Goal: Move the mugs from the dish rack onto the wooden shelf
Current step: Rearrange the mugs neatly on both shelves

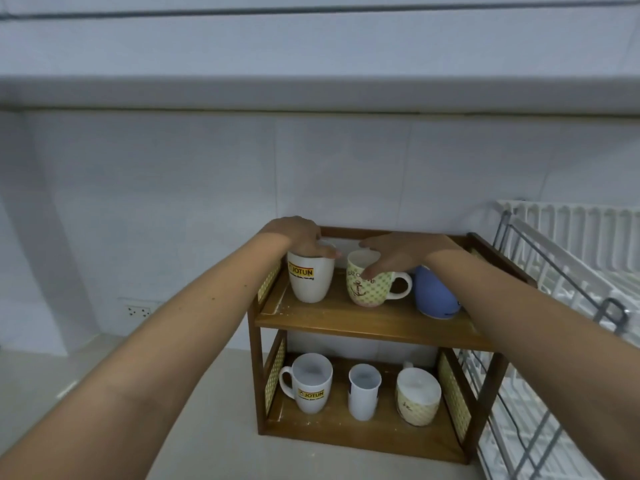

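A two-tier wooden shelf [363, 325] stands on the counter against the wall. On its top tier, my left hand [299, 239] grips the rim of a white JOTUN mug [311, 284]. My right hand [398, 252] grips the rim of a yellow-green anchor mug [367, 289], handle to the right. A blue mug [434, 294] stands to its right, partly hidden by my right forearm. The lower tier holds a second white JOTUN mug [310, 384], a narrow white cup [363, 393] and a yellow patterned mug [417, 393].
A white dish rack [568, 271] with a grey frame stands right of the shelf, touching it; no mugs show in its visible part. A wall socket [138, 310] sits low on the tiled wall at the left. Pale counter [194, 427] spreads in front.
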### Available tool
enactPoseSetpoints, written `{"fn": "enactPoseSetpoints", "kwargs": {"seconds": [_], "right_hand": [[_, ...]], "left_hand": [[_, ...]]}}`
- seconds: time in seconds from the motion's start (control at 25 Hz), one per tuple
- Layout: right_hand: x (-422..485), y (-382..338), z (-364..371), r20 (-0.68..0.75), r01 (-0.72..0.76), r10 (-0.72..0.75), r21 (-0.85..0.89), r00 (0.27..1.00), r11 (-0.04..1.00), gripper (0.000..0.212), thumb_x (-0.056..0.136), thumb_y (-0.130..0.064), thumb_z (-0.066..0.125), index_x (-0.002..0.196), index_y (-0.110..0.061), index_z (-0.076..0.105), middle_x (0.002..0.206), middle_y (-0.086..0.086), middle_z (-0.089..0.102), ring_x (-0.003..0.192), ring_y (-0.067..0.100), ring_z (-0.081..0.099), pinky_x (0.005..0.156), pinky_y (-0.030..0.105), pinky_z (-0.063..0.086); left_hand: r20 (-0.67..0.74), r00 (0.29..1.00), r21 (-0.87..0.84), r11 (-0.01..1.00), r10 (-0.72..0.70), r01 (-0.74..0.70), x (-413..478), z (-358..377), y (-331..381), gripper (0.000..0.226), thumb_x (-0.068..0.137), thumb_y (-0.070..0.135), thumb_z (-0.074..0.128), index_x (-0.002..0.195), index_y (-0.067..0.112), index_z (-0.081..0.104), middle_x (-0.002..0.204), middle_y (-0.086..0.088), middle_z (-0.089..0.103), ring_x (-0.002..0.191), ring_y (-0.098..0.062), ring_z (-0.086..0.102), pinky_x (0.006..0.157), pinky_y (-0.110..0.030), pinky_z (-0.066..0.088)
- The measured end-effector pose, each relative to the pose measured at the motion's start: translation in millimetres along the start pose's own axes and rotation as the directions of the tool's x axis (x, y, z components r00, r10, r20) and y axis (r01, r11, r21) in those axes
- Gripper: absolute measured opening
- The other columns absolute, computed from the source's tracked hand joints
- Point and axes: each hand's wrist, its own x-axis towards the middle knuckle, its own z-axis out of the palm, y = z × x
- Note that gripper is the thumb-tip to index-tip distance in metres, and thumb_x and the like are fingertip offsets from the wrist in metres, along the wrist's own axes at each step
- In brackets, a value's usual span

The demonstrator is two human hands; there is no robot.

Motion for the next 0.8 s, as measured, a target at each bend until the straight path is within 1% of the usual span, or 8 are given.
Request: {"fn": "enactPoseSetpoints", "kwargs": {"seconds": [0.12,0.2,0.28,0.36,0.44,0.52,0.64,0.8], "right_hand": [[0.9,-2.1,-1.5,0.019,0.008,-0.008,-0.008,1.000,1.000,0.093,0.076,-0.053,0.069,0.149,-0.026,0.019,0.155,0.003,0.030,0.135,0.025,0.035,0.104,0.033,0.033],[0.8,-4.7,-3.3,0.022,0.008,-0.008,-0.006,1.000,1.000,0.091,0.076,-0.049,0.071,0.148,-0.026,0.020,0.154,0.004,0.031,0.134,0.026,0.037,0.105,0.035,0.036],[-0.4,-5.9,-3.6,0.023,0.010,-0.010,-0.008,1.000,1.000,0.089,0.076,-0.047,0.072,0.147,-0.026,0.022,0.152,0.005,0.034,0.131,0.027,0.039,0.104,0.037,0.038],[-2.3,-5.7,-3.0,0.019,0.013,-0.013,0.000,1.000,1.000,0.087,0.076,-0.046,0.072,0.146,-0.027,0.024,0.150,0.006,0.037,0.129,0.027,0.041,0.103,0.039,0.040],[-4.2,-4.8,-1.5,0.008,0.027,-0.027,0.011,1.000,1.000,0.086,0.076,-0.046,0.072,0.146,-0.027,0.024,0.149,0.006,0.037,0.128,0.027,0.042,0.104,0.039,0.040],[-5.7,-4.4,0.2,-0.007,0.044,-0.044,0.020,0.999,0.999,0.085,0.077,-0.045,0.071,0.145,-0.028,0.024,0.148,0.006,0.038,0.127,0.027,0.043,0.103,0.040,0.040],[-7.3,-3.9,1.4,-0.004,0.055,-0.055,0.041,0.998,0.998,0.084,0.079,-0.042,0.071,0.146,-0.028,0.022,0.148,0.007,0.039,0.126,0.027,0.043,0.102,0.041,0.042],[-8.5,-5.2,3.8,-0.011,0.037,-0.037,0.036,0.999,0.999,0.088,0.077,-0.047,0.070,0.147,-0.028,0.019,0.150,0.007,0.037,0.128,0.027,0.043,0.103,0.041,0.041]], "left_hand": [[0.094,0.994,-0.054,0.998,0.050,-0.045,-2.2,-3.9,-3.6,0.086,0.084,0.072,0.039,0.150,0.018,0.027,0.156,-0.007,0.029,0.139,-0.027,0.032,0.107,-0.040,0.031],[0.116,0.991,-0.062,0.996,0.066,-0.059,-4.8,-4.7,-6.5,0.082,0.086,0.066,0.044,0.150,0.019,0.024,0.158,-0.005,0.026,0.141,-0.026,0.029,0.109,-0.040,0.029],[0.089,0.994,-0.038,0.998,0.061,-0.058,-5.8,-3.1,-6.3,0.080,0.086,0.064,0.046,0.148,0.015,0.032,0.154,-0.007,0.034,0.136,-0.027,0.037,0.105,-0.039,0.034],[0.052,0.997,-0.027,0.998,0.049,-0.048,-5.9,-2.2,-5.0,0.080,0.085,0.066,0.047,0.142,0.010,0.041,0.145,-0.011,0.046,0.127,-0.029,0.046,0.098,-0.037,0.040],[0.032,0.999,-0.047,0.998,0.044,-0.043,-6.2,-2.3,-5.8,0.082,0.083,0.067,0.049,0.139,0.008,0.045,0.141,-0.011,0.050,0.122,-0.029,0.049,0.095,-0.036,0.042],[0.021,0.999,-0.076,0.996,0.039,-0.037,-6.6,-0.1,-7.6,0.083,0.082,0.068,0.050,0.139,0.008,0.046,0.139,-0.012,0.051,0.122,-0.029,0.050,0.096,-0.037,0.043],[0.011,1.000,-0.086,0.996,0.024,-0.023,-7.2,2.7,-7.0,0.085,0.081,0.069,0.050,0.140,0.008,0.044,0.141,-0.012,0.050,0.125,-0.030,0.048,0.102,-0.041,0.042],[0.008,1.000,-0.069,0.997,0.022,-0.022,-8.0,3.8,-6.7,0.085,0.082,0.069,0.048,0.141,0.008,0.042,0.144,-0.012,0.047,0.127,-0.030,0.046,0.105,-0.042,0.040]]}}
